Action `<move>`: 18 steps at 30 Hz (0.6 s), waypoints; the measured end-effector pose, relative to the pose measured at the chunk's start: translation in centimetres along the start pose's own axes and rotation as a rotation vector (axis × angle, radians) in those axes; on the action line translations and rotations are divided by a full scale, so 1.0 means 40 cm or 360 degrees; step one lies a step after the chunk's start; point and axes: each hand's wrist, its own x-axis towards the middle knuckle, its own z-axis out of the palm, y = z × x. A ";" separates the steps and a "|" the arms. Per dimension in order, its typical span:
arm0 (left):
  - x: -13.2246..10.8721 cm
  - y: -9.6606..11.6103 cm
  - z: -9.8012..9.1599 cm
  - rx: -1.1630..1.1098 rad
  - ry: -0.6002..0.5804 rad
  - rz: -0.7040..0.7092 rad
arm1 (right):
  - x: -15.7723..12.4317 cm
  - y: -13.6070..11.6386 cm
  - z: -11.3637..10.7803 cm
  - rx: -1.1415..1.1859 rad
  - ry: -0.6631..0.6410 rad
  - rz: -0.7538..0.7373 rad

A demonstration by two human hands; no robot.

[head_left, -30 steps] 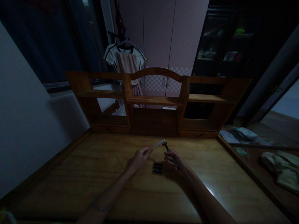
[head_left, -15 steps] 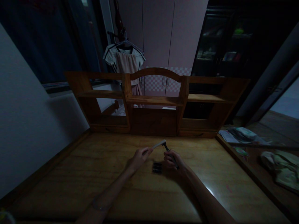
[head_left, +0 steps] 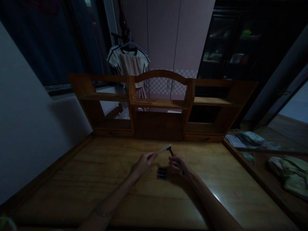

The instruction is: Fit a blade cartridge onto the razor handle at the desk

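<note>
My left hand (head_left: 145, 162) is closed on one end of a pale slim stick (head_left: 164, 149), which slants up to the right; its exact kind is too dim to make out. In my right hand (head_left: 179, 164) is a black razor (head_left: 171, 151), the fingers wrapped round its handle. The razor's head is up and meets the far end of the stick, above the desk. Below and between the hands, a small dark block with several black bars (head_left: 162, 173) lies on the wooden desk (head_left: 115, 199).
A wooden shelf unit (head_left: 158, 103) stands along the back of the desk. To the left is a white wall (head_left: 21, 128). Beyond the desk's right edge lie papers with a plastic bag (head_left: 250, 139) and a pale green cloth bag (head_left: 293, 175). Clothes (head_left: 131, 62) hang behind the shelf.
Both hands stay in nearly the same place, with the razor head still at the stick's end. The view has shifted very slightly.
</note>
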 end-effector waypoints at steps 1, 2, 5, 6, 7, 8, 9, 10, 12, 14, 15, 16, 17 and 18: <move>-0.001 0.002 0.000 -0.0006 -0.0006 -0.0001 | 0.000 -0.001 0.001 -0.0015 0.0011 -0.0001; -0.002 0.004 0.000 -0.0010 -0.0015 -0.0004 | 0.000 -0.001 0.001 -0.0026 0.0011 0.0001; -0.002 0.002 0.001 0.0005 -0.0025 -0.0021 | 0.002 0.000 -0.006 -0.0019 -0.0017 0.0000; -0.001 -0.002 0.002 0.0019 -0.0019 -0.0029 | 0.003 0.001 -0.009 -0.0011 -0.0027 -0.0002; 0.001 -0.006 0.001 0.0034 -0.0008 -0.0035 | 0.003 0.002 -0.012 -0.0006 -0.0031 -0.0005; 0.003 -0.011 0.001 0.0049 0.0007 -0.0037 | 0.003 0.003 -0.014 -0.0003 -0.0034 -0.0006; 0.005 -0.016 0.000 0.0062 0.0026 -0.0035 | 0.002 0.003 -0.015 0.0000 -0.0031 -0.0002; 0.007 -0.021 -0.001 0.0072 0.0049 -0.0031 | 0.001 0.003 -0.014 0.0003 -0.0026 0.0002; 0.008 -0.027 -0.003 0.0065 0.0097 -0.0019 | -0.001 0.001 -0.011 0.0019 0.0001 0.0003; 0.007 -0.027 -0.002 0.0017 0.0081 0.0004 | -0.002 -0.001 -0.007 0.0039 0.0027 0.0004; 0.005 -0.025 -0.001 -0.0010 0.0047 0.0016 | -0.002 -0.002 -0.007 0.0042 0.0031 0.0006; 0.003 -0.022 0.001 -0.0029 0.0010 0.0023 | -0.002 -0.003 -0.007 0.0039 0.0026 0.0011; 0.002 -0.019 0.003 -0.0037 -0.0024 0.0022 | -0.002 -0.003 -0.008 0.0030 0.0014 0.0018; 0.001 -0.016 0.004 -0.0037 -0.0042 0.0014 | -0.001 -0.003 -0.010 0.0023 0.0001 0.0019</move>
